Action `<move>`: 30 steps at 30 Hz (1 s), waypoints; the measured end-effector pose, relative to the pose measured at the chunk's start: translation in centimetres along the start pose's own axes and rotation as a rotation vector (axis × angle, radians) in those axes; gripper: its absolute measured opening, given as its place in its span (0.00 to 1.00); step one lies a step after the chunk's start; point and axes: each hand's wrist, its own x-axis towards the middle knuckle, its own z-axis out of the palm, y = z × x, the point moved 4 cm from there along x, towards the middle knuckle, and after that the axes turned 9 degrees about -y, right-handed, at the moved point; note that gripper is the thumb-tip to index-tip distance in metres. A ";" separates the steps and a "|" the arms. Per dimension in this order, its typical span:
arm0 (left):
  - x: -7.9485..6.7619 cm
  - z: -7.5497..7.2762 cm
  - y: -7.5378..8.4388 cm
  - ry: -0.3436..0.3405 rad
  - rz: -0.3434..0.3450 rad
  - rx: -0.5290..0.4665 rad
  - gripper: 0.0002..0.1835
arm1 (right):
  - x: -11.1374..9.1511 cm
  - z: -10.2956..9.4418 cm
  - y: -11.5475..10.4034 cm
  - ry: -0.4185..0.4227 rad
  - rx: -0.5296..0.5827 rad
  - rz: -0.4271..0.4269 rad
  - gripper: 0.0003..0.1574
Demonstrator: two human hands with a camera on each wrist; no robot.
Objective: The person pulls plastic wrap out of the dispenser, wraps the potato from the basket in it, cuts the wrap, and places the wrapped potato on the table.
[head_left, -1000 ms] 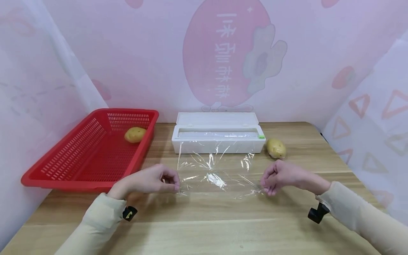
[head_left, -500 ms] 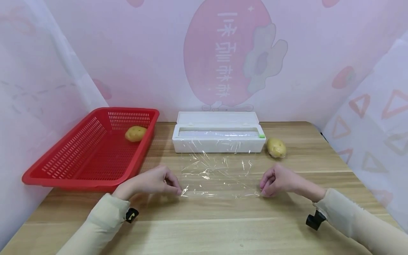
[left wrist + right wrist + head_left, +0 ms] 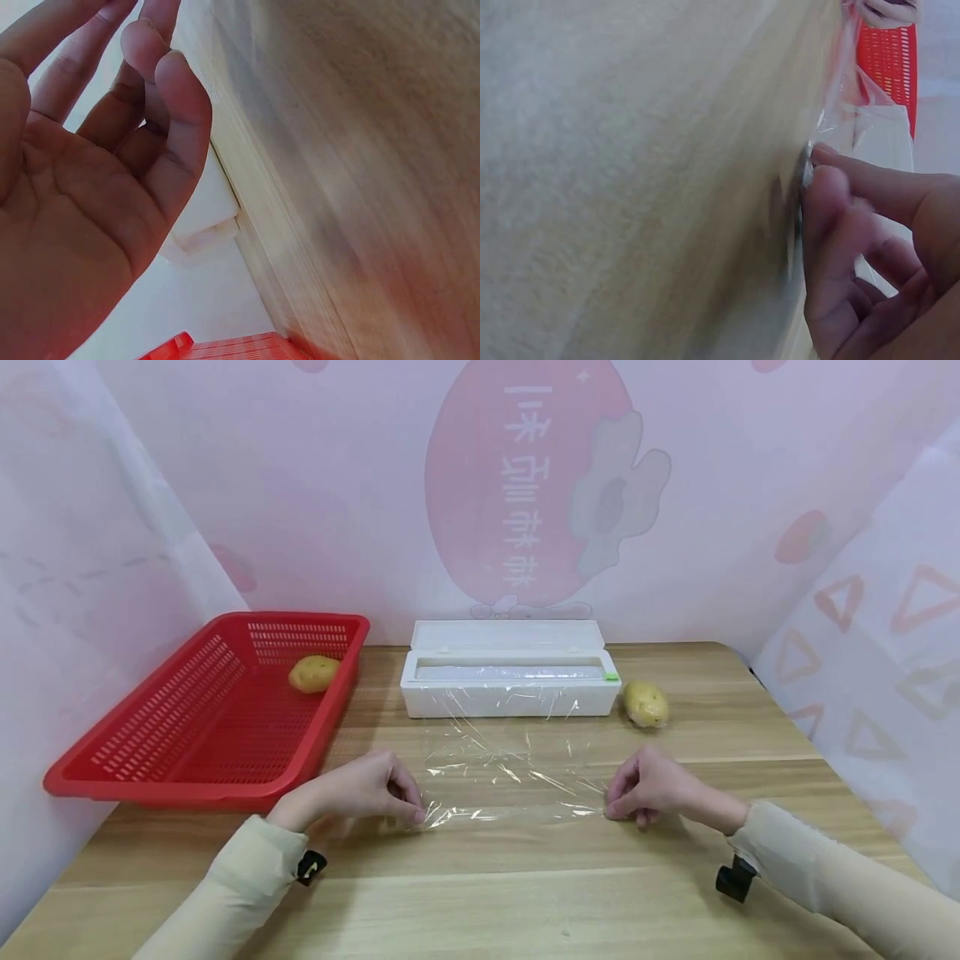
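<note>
So there's a sheet of clear plastic wrap (image 3: 502,777) stretched out across the middle of the head view, running from the white box (image 3: 510,703) near the center down toward the person. The left hand (image 3: 363,789), left of center, has thumb and index finger pinching the near left corner of the film, and the right hand (image 3: 660,785), right of center, is doing the same with the near right corner. In the left wrist view the fingertips are crammed up at the top edge, so I honestly can't make out the film between them there; the right wrist view is clearer, with the film running up from the fingertips to the top of the frame. The box's lid is tipped back, and a bit of green (image 3: 611,677) sits on its right end. One potato (image 3: 645,704) lies on the wooden table (image 3: 487,910) just beside that same end. Over at the left of the frame is a red basket (image 3: 157,791) with a second potato (image 3: 313,674) in its upper right part.
</note>
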 end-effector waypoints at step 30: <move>2.5 -5.2 4.1 0.319 -0.025 0.227 0.09 | 0.2 -0.2 1.1 -0.010 0.087 0.039 0.09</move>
